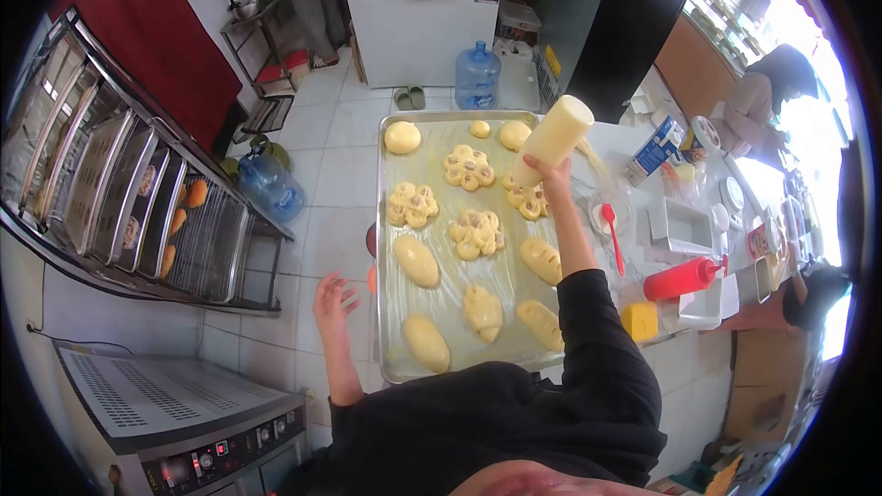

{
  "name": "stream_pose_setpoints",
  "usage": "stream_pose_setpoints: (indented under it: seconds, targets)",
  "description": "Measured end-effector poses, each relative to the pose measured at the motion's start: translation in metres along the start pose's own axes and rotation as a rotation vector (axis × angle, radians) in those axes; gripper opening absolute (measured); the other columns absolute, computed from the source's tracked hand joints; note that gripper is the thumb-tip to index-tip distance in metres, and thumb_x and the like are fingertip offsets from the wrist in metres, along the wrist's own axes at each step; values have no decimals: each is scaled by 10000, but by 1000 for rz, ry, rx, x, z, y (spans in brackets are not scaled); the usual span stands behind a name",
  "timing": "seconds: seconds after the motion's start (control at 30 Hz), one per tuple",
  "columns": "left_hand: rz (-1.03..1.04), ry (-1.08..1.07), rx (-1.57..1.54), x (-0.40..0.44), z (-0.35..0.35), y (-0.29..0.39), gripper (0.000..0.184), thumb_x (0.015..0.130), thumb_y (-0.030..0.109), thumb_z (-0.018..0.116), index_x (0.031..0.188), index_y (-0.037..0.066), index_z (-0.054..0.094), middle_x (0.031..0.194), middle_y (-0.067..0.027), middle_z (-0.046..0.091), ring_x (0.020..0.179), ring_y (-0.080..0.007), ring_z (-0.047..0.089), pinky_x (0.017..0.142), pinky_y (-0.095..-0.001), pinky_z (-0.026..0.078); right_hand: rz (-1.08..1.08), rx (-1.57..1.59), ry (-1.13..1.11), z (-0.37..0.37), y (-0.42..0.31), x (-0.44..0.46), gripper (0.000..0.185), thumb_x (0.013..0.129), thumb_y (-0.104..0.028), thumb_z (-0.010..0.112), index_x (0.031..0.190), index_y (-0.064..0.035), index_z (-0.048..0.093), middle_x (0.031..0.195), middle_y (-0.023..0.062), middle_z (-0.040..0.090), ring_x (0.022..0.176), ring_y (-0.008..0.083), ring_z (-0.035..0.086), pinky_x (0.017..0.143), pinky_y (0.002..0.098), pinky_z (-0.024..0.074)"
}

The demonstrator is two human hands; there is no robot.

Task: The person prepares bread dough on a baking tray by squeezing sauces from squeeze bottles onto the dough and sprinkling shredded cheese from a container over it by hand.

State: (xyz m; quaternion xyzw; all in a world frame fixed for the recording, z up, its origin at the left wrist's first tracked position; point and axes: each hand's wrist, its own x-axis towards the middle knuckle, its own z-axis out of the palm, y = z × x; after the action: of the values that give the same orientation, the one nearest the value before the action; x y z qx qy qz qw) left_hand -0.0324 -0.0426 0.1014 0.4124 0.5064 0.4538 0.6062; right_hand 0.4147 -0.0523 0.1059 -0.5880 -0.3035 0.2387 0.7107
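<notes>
The right hand (548, 174) is clamped around the cream-coloured bottle (559, 136) over the tray's (382, 312) right side; the left hand (336, 301), fingers loosely parted, hangs beyond its left edge, over open floor (308, 248).

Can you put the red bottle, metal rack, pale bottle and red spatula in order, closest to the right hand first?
1. Pale bottle, in the right hand
2. Red spatula, on its right
3. Red bottle, farther right
4. Metal rack, far left

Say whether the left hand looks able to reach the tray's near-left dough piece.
Probably yes: the left hand is open and looks empty beside the tray, and nothing visible covers that dough piece.
</notes>
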Motion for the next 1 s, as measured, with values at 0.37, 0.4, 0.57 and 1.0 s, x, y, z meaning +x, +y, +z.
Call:
stream_pose_setpoints:
  seconds: [0.37, 0.4, 0.57, 1.0]
  targets:
    - [-29, 34, 9, 9, -8, -19, 323, 877, 206, 514, 1170, 76, 471, 1048, -82, 526, 878, -184, 574, 687, -318, 507, -36, -4, 92, 3, 23, 33, 373, 624, -129, 749, 927, 14, 587, 842, 68, 608, 740, 156, 582, 677, 301, 474]
    - [-28, 33, 8, 9, -9, -20, 323, 876, 207, 514, 1168, 76, 473, 1048, -83, 526, 877, -183, 574, 687, -317, 507, -60, 25, 112, 4, 25, 38, 374, 622, -127, 749, 929, 13, 587, 846, 68, 608, 748, 156, 581, 680, 301, 473]
    - [-39, 67, 18, 8, -9, -19, 306, 879, 204, 510, 1158, 80, 485, 1038, -80, 527, 872, -179, 574, 681, -303, 503, -92, 34, 126, 4, 19, 37, 373, 617, -115, 746, 930, 7, 583, 864, 67, 603, 775, 159, 578, 690, 301, 472]
    - [-52, 85, 18, 7, -13, -25, 289, 879, 224, 514, 1136, 93, 496, 1024, -62, 530, 857, -169, 570, 681, -301, 498, -181, 51, 248, 0, 32, 53, 384, 606, -122, 740, 930, 26, 597, 849, 93, 625, 749, 181, 603, 666, 310, 486]
